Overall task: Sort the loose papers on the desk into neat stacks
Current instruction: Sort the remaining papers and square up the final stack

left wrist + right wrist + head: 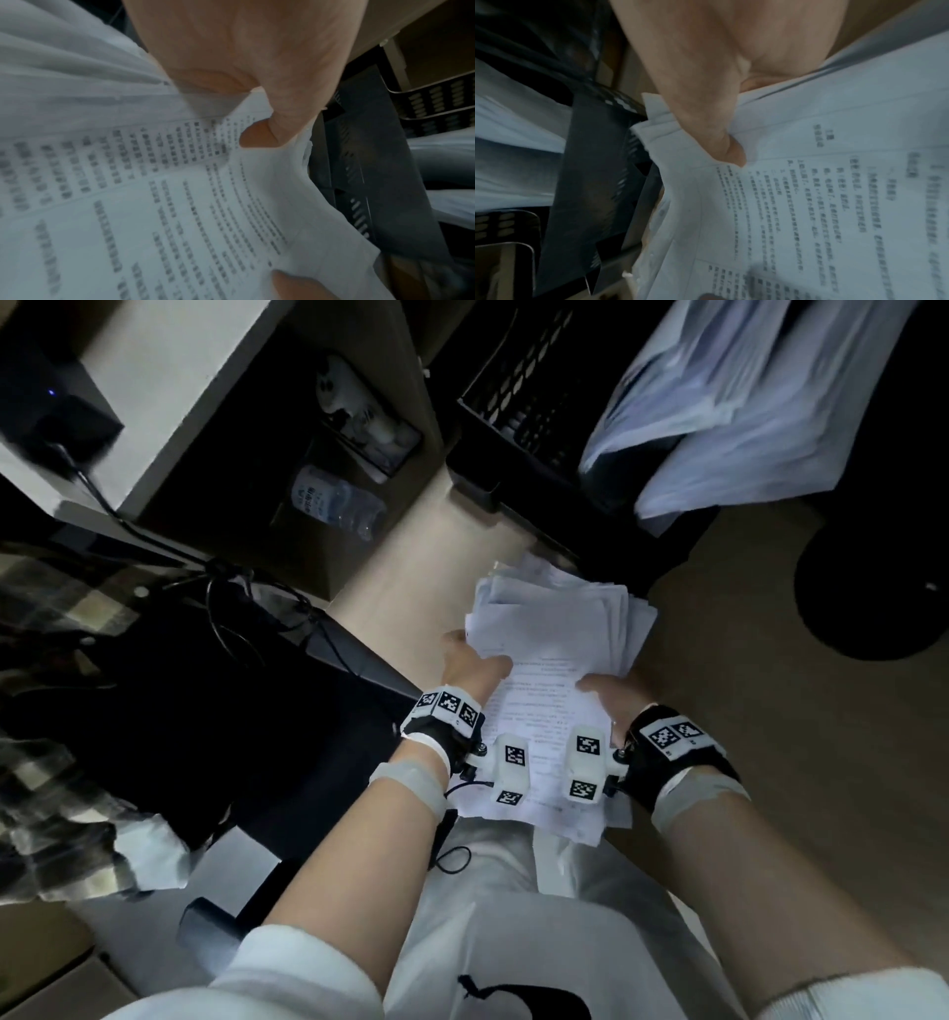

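A loose bundle of printed white papers [549, 654] hangs in the air in front of me, above my lap, with its sheets fanned and uneven at the far end. My left hand [475, 667] grips the bundle's left edge, thumb on top of the print [262, 134]. On the opposite edge my right hand [613, 695] grips it the same way, thumb pressing down on the top sheet [731, 150]. Both wrist views show blurred lines of text on the papers [154, 203] [821, 203].
A black perforated paper tray [518, 408] stands at the far edge of the wooden desk [770, 711], with another heap of white papers [760, 403] hanging over it. A dark shelf unit with a water bottle [336, 500] is at the left. A black round object [873, 588] lies at the right.
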The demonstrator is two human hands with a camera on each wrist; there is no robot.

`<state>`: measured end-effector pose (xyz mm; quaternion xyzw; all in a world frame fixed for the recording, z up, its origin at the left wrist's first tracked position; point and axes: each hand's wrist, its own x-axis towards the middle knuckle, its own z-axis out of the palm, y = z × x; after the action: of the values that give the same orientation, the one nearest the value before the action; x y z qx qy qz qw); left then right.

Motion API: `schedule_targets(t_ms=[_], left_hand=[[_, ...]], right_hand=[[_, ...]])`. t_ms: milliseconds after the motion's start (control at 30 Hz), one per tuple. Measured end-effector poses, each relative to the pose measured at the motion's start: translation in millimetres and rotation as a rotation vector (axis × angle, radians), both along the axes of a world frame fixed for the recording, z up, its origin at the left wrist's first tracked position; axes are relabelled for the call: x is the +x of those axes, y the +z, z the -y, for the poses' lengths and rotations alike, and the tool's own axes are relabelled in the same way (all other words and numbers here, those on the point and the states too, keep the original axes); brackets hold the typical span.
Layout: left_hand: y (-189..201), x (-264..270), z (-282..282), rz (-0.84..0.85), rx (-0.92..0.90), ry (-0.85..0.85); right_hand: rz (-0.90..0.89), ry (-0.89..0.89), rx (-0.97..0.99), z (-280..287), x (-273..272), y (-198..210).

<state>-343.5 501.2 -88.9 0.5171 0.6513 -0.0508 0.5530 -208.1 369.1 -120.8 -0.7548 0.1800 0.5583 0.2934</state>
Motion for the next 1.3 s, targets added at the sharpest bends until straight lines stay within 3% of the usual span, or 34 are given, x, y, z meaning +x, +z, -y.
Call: schedule_targets(t_ms=[133,267,400,533,667,767,833,900,1033,1200,1300], left_hand=[[16.0,18.4,48.2,0.023,0.079,-0.062],[41.6,59.2,99.2,0.157,0.132,0.08],[97.2,115.9,147.5,0.399,0.229,0.148],[152.9,152.8,185.4,0.68,0.297,0.208],[191.0,166.3,205.7,0.846,0.366,0.242],[192.5,160.8,215.7,0.854,0.42,0.205],[176.8,152.9,222.0,0.809,0.44,0.064],[157.7,149.7,228.3,0.731,0.37,-0.073],[147.0,159.6,237.2,0.641,0.236,-0.155],[142.3,178.4,214.7,0.732,0.194,-0.049],[149.4,194.8,209.3,0.749,0.183,0.005]], right_hand=[[0.207,-0.123,0.058,57.0,19.6,33.1],[0.332,-0.262,0.166,111.3,48.5,83.6],[0.497,-0.412,0.302,154.0,85.2,146.9],[0.565,-0.413,0.484,194.3,119.8,187.5],[0.726,-0.446,0.582,229.1,125.3,233.7],[0.805,-0.448,0.659,250.2,126.8,234.5],[0.768,-0.358,0.574,262.7,125.6,219.6],[0.707,-0.299,0.476,270.3,124.5,199.3],[0.667,-0.188,0.404,265.4,129.9,169.5],[0.689,-0.273,0.352,257.4,148.8,167.9],[0.616,-0.257,0.296,249.7,155.5,155.3]])
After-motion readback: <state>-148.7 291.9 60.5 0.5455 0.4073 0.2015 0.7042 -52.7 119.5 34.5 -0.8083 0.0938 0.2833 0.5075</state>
